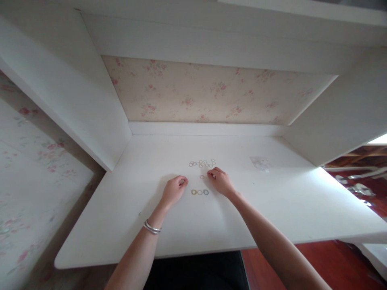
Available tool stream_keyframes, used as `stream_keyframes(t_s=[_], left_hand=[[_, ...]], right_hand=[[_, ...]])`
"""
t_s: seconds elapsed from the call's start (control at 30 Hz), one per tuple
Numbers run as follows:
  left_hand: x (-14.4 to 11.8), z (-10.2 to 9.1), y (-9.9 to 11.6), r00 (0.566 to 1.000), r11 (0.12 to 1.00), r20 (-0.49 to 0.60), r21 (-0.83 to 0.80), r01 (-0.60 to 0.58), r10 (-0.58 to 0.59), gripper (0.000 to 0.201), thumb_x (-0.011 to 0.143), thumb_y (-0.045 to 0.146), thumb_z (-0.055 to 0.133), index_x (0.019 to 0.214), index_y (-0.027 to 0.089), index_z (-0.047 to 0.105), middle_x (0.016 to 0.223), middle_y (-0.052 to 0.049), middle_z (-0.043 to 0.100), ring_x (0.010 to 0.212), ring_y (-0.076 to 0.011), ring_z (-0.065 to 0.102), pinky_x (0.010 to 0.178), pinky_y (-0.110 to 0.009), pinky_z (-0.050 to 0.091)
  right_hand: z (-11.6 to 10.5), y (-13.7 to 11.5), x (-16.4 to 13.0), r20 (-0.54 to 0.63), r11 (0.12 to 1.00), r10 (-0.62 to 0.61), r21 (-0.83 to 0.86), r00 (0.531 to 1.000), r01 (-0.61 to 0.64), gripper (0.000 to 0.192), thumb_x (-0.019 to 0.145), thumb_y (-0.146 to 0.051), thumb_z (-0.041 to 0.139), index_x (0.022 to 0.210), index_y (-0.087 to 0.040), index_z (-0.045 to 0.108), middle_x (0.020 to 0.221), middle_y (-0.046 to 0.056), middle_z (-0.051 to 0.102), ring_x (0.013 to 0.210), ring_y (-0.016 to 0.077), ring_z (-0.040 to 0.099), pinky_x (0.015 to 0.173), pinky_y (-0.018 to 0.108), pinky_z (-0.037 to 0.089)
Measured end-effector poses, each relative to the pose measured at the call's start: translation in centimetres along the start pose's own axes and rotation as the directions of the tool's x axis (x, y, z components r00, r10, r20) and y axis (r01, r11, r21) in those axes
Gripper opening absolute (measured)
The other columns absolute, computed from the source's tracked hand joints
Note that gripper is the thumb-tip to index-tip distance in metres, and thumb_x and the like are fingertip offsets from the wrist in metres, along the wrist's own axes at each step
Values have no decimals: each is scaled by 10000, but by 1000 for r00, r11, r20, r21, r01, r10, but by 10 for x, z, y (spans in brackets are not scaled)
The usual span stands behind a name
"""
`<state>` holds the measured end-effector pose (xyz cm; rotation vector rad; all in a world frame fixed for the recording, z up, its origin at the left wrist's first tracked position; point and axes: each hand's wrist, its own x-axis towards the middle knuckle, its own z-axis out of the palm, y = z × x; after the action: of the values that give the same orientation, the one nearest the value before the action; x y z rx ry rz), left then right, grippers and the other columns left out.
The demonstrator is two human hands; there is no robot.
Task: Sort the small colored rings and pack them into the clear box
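A loose cluster of several small thin rings [201, 162] lies flat on the white desk [236, 217]. Nearer to me, a yellowish ring [192, 192], a pale ring [200, 195] and a blue-green ring [208, 192] form a short row. One pinkish ring [202, 179] lies alone between the cluster and the row. Just right of it is my right hand [222, 182], fingertips pinched together close to the cluster's edge. My left hand [174, 189] rests left of the rings, fingers curled and thumb against them. Whatever either pinch holds is too small to make out.
A clear plastic bag [260, 164] lies on the desk at the right. White side panels [99, 121] and a low back ledge [205, 129] bound the desk. Below its front edge are a black seat [199, 272] and a reddish floor [320, 262].
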<state>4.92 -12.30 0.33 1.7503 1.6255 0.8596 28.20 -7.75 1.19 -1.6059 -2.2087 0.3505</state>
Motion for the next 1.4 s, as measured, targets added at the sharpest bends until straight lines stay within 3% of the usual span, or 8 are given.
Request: stream_keyframes(t_s=[0.17,0.43,0.77,1.03,1.2,1.4], left_hand=[[1,-1,1,1000,1000,7,9,4,-4,293,844,400,460,888,190,660,537,34,521,487,-102,454,492,-213,294],[0,-4,3,1000,1000,9,-3,-4,4,299,846,391,452,888,180,660,531,33,494,492,-102,442,488,-210,292],[1,-3,1,1000,1000,9,-6,-10,10,288,839,388,460,896,191,663,583,18,571,517,-108,483,513,-211,325],[1,-3,0,1000,1000,16,11,-7,7,295,842,399,457,895,191,659,555,26,526,510,-108,460,499,-213,295],[1,-3,2,1000,1000,20,-5,7,-7,288,842,392,459,889,189,658,577,20,554,521,-110,480,517,-214,318],[-1,-5,7,1000,1000,17,-14,17,-16,289,842,389,460,896,190,663,613,10,593,545,-116,514,519,-212,328]], right_hand=[[-10,19,10,-14,980,168,-110,986,-169,265,893,-281,405,980,-239,652,989,35,617,821,140,583,708,226,390],[-14,32,28,29,965,206,-173,978,-198,343,878,-283,414,1183,-267,572,1084,63,586,808,160,584,661,242,378],[-14,34,32,56,960,204,-209,977,-189,290,911,-323,382,999,-222,639,1016,65,587,787,144,564,622,227,345],[-14,31,31,47,968,180,-187,982,-169,273,907,-264,384,943,-192,645,998,67,589,777,140,558,623,228,340],[-18,15,20,26,982,133,-140,991,-128,254,918,-263,383,926,-194,627,991,52,587,795,135,561,661,223,360],[-15,-40,-31,2,990,-124,65,992,124,291,951,-318,339,933,-221,612,911,36,583,793,132,558,700,233,389]])
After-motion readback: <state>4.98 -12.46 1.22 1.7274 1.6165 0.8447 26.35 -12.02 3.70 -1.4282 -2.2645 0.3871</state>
